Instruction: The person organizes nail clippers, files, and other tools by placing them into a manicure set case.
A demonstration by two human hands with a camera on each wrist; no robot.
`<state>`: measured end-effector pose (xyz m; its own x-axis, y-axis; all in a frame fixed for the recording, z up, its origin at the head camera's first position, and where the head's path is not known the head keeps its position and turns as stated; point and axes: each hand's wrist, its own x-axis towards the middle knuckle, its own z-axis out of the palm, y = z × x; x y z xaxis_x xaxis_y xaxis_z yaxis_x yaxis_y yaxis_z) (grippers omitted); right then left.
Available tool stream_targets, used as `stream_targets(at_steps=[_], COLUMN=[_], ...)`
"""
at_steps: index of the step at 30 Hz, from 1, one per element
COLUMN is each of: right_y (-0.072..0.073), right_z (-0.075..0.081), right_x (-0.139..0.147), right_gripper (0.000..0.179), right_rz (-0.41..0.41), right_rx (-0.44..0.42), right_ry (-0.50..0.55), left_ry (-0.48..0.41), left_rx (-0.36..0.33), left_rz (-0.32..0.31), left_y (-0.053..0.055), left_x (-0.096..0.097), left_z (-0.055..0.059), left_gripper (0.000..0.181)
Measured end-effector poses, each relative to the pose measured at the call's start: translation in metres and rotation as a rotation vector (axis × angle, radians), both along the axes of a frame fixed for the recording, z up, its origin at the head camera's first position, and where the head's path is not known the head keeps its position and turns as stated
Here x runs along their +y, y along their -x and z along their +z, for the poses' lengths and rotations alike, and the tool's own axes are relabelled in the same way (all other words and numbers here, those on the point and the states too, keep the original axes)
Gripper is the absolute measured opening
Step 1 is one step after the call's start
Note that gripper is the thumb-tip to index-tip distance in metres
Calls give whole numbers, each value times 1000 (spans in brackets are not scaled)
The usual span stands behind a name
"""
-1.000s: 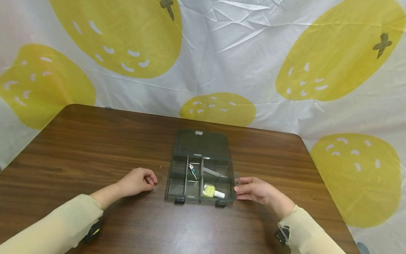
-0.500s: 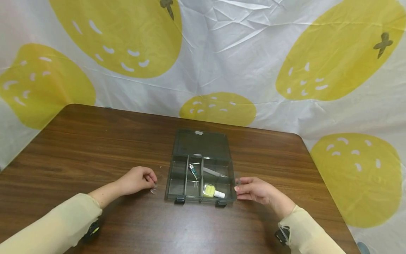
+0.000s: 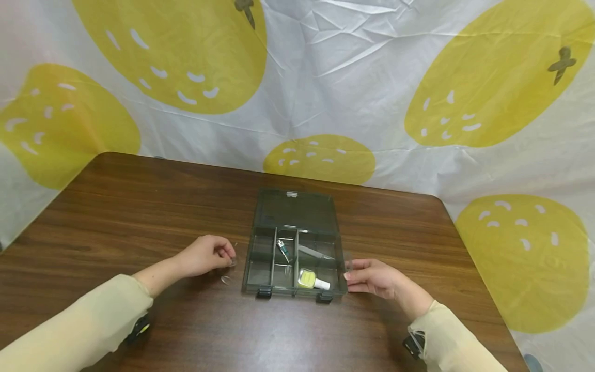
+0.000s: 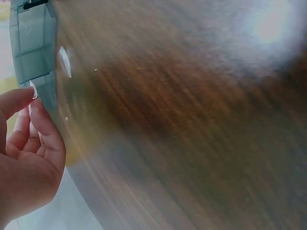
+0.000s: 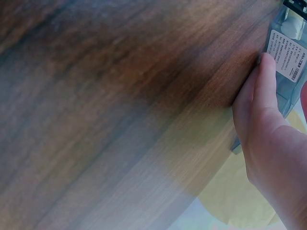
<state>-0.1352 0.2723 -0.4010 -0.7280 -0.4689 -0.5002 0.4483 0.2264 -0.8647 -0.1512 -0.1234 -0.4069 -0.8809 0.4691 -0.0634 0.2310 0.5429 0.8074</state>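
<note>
My left hand is left of the divided plastic box, pinching a small clear curved piece, like a false nail tip, between thumb and finger. A second clear nail tip lies on the table just below that hand. My right hand rests against the box's right side with fingers nearly straight. Inside the box lie a green nail clipper, a yellow nail polish bottle with a white cap, a slim pale tool of unclear kind, and another clear piece.
The box's lid lies folded back, away from me. Two dark latches hang at its front edge. The wooden table meets a white cloth with yellow fruit prints behind. A printed label is on the box's side.
My left hand has risen slightly and moved right, away from the table spot, with a clear nail tip in its fingers. The other nail tip now shows uncovered. My right hand stays still.
</note>
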Motion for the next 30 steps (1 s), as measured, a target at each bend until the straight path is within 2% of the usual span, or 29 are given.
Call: stream_targets(at_steps=[10,19,30], right_y=[0,0,1], right_z=[1,0,-3], right_x=[-1,1,2], right_gripper=[65,67,64], right_rz=[-14,10,-3], right_rx=[3,1,-6], right_ry=[1,11,9], left_ry=[28,16,-9], left_rx=[13,11,6], left_rz=[-12,-39,-80], left_y=[7,8,11], left_x=[8,19,33], left_z=[7,13,18], left_gripper=[8,9,9])
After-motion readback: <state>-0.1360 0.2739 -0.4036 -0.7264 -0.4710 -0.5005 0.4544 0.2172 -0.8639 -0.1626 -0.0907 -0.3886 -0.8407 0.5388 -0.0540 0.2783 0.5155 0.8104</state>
